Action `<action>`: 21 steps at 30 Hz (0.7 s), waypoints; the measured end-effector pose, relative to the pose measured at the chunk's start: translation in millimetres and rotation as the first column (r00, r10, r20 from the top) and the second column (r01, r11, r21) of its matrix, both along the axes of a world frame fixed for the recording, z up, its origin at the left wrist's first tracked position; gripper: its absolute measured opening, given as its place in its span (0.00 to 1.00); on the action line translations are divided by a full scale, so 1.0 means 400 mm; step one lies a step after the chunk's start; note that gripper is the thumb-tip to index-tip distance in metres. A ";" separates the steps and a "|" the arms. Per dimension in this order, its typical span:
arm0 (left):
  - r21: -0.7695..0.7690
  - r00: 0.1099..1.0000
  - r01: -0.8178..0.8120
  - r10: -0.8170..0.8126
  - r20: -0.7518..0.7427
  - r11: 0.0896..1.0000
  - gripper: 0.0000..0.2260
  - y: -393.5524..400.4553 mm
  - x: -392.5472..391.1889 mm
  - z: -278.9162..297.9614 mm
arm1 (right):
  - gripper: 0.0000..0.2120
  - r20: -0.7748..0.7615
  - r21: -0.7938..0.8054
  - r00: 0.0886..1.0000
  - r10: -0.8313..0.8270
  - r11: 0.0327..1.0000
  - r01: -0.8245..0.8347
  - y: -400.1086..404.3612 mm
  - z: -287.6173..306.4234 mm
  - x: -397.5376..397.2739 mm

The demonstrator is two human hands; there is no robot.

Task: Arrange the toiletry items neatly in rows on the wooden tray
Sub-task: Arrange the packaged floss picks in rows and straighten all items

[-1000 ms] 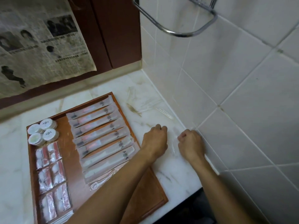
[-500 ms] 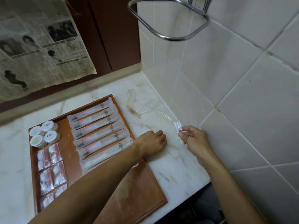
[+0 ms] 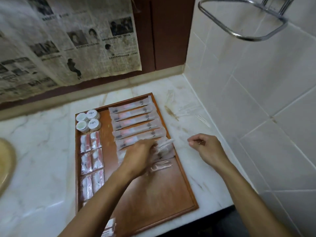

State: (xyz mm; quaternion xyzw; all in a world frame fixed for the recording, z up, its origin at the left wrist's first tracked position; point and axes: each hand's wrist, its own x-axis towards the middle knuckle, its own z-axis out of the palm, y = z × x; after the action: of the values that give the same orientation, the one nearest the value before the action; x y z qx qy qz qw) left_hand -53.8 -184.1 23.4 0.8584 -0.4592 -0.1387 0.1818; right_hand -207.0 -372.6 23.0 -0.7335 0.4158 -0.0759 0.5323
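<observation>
Two hands over a wooden tray (image 3: 181,190) of bathroom things on a white counter (image 3: 42,151).

From the head camera, the tray is brown with a raised edge and lies flat on the counter, near the tiled wall (image 3: 256,100). A row of long thin packets (image 3: 135,121) fills its far right part, one below the next, each see-through with a pink and white thing inside. Four small round white tubs (image 3: 88,120) sit close together in the far left corner. Below them, small packets (image 3: 92,161) with red and white inside lie in pairs. The left hand (image 3: 138,158) is over the long packets, fingers bent on a clear crinkly packet (image 3: 164,147), but it is blurry. The right hand (image 3: 205,149) hangs above the counter beside the tray, fingers loosely curled and holding nothing.
</observation>
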 end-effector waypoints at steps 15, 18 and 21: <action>0.158 0.969 -0.229 0.240 -0.058 0.961 0.07 0.287 -0.054 -0.069 | 0.05 -0.517 -0.245 0.660 0.545 0.645 -0.724 0.209 -0.047 0.049; 0.157 0.970 -0.239 0.243 -0.005 0.958 0.08 0.292 -0.071 -0.081 | 0.06 -0.543 -0.309 0.654 0.527 0.598 -0.739 0.227 -0.064 0.045; 0.182 0.978 -0.205 0.194 0.075 0.962 0.08 0.297 -0.085 -0.097 | 0.07 -0.548 -0.354 0.673 0.497 0.591 -0.725 0.237 -0.078 0.043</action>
State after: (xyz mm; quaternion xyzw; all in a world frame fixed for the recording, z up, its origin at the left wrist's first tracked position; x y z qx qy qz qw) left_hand -87.7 -65.2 -15.2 0.9173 -0.3599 -0.1385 0.0997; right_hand -189.9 -277.9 -8.0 -0.9503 0.1888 0.1495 0.1972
